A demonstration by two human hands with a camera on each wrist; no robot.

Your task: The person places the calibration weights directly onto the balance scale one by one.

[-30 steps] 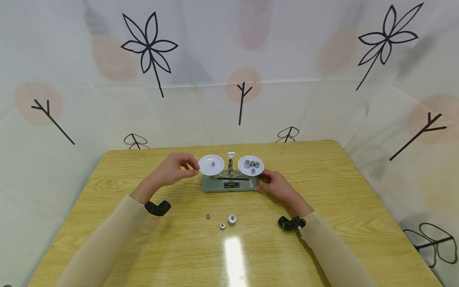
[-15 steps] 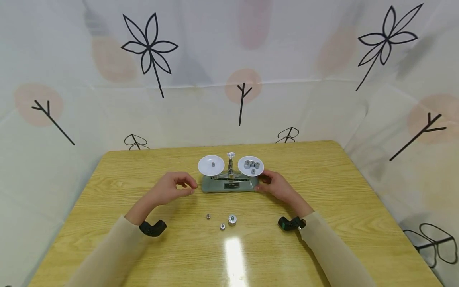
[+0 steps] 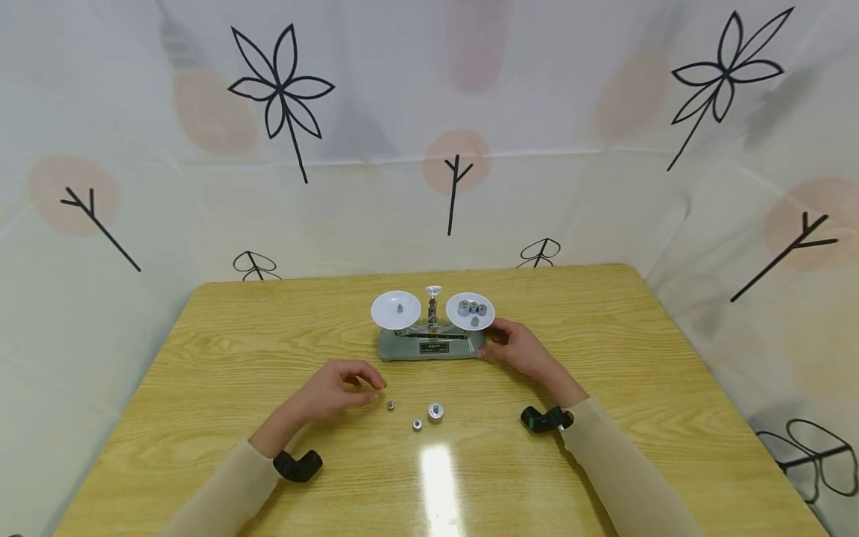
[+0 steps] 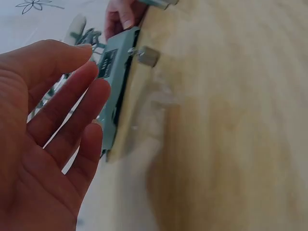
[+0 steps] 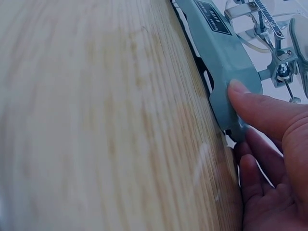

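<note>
A green-based balance scale [image 3: 432, 349] with two white pans stands toward the back of the table. One small metal weight [image 3: 400, 308] sits in its left pan [image 3: 385, 312]; several weights [image 3: 473, 307] are in the right pan [image 3: 459, 321]. My right hand [image 3: 522, 349] grips the right end of the base, thumb [image 5: 250, 103] on the front face and fingers behind the end. My left hand [image 3: 335, 391] hovers with fingers bent and parted, nothing between them. Its fingertips are just beside a small weight [image 3: 391, 406] on the table.
A larger round weight [image 3: 435, 412] and another small one [image 3: 417, 424] stand in front of the scale. Wood-grained tabletop [image 3: 570, 462] surrounds them, with a patterned cloth [image 3: 376, 209] hanging behind the back edge.
My left hand has come away from the left pan, down and then right, toward the small weight on the table. My right hand has stayed on the scale's base.
</note>
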